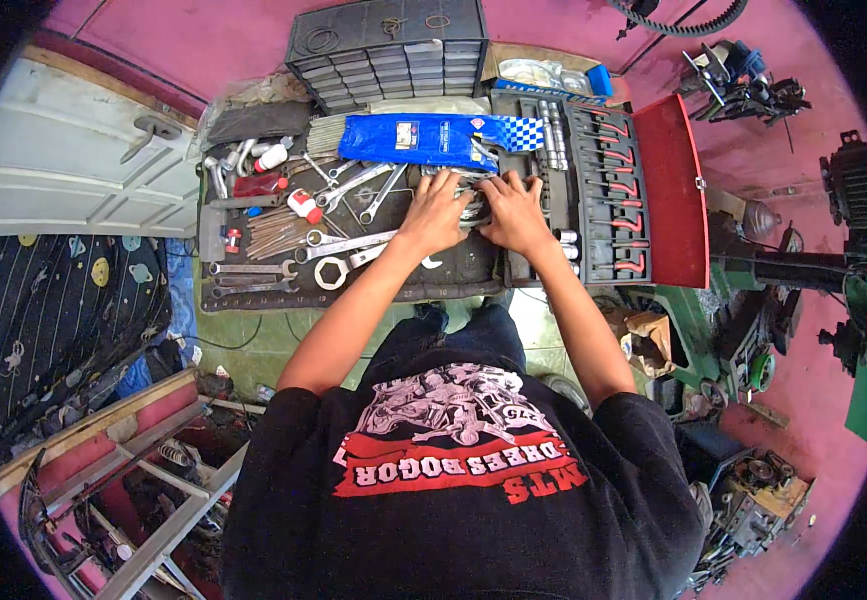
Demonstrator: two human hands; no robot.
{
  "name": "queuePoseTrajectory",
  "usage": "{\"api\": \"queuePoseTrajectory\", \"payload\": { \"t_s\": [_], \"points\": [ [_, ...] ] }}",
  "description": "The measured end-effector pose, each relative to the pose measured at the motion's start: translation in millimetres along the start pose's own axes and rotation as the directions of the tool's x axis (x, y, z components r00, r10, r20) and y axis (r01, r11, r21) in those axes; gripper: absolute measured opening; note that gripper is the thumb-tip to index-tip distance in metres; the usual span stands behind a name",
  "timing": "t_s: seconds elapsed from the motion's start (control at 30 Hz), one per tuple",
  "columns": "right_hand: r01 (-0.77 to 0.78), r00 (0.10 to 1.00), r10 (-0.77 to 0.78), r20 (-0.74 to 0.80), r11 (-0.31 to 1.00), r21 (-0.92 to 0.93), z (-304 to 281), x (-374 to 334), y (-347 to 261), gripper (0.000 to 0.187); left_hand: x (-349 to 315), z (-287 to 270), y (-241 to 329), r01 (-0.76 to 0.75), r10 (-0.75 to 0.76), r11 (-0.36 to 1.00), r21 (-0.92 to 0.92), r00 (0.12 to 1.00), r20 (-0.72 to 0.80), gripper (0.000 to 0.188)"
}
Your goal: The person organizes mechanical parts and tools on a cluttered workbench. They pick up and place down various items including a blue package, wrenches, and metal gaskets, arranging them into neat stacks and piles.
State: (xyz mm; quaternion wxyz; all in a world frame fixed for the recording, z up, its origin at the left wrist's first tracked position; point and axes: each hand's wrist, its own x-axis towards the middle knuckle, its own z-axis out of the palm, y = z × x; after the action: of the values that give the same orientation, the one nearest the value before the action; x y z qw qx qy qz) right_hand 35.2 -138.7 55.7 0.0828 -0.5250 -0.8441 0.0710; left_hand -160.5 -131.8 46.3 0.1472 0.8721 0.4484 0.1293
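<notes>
Both my hands work side by side at the middle of the bench mat, just below a blue plastic packet (418,138) with a checkered end. My left hand (436,212) has its fingers bent over a cluster of greyish metal pieces (472,205). On the cluster's other side, my right hand (515,208) curls its fingers in toward it. What exactly the fingertips grip is hidden. Left of my left hand lie combination wrenches (368,190), a ring-ended wrench (331,272), a red-capped white bottle (304,206) and a bunch of thin brownish rods (278,232).
A grey small-parts drawer cabinet (393,65) stands at the back. To the right, an open red metal case (675,195) borders a black tray of red-tipped tools (613,190) and sockets (554,135). A white door (63,150) is at left, a green machine (653,320) at right.
</notes>
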Motion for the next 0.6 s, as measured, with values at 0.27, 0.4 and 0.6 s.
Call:
{"api": "queuePoseTrajectory", "payload": {
  "t_s": [0.27, 0.4, 0.6],
  "points": [
    [0.054, 0.998, -0.054, -0.026, 0.998, -0.015, -9.1, -12.6, -5.5, 0.071, -12.2, -0.5, 15.3, 0.031, -0.033, 0.998, -0.055, 0.999, -0.033, 0.054],
    [0.034, 0.999, -0.034, 0.002, 0.999, 0.036, -7.0, -14.3, -5.7, 0.067, -16.1, 5.8, 16.3, 0.107, -0.102, 0.986, -0.125, 0.994, 0.044, 0.057],
    [-0.008, 1.0, 0.008, 0.007, 0.998, 0.06, -3.0, -11.5, -3.9, 0.047, -20.4, 18.4, 11.0, 0.066, -0.066, 0.991, -0.117, 0.998, 0.008, 0.057]
  ]
}}
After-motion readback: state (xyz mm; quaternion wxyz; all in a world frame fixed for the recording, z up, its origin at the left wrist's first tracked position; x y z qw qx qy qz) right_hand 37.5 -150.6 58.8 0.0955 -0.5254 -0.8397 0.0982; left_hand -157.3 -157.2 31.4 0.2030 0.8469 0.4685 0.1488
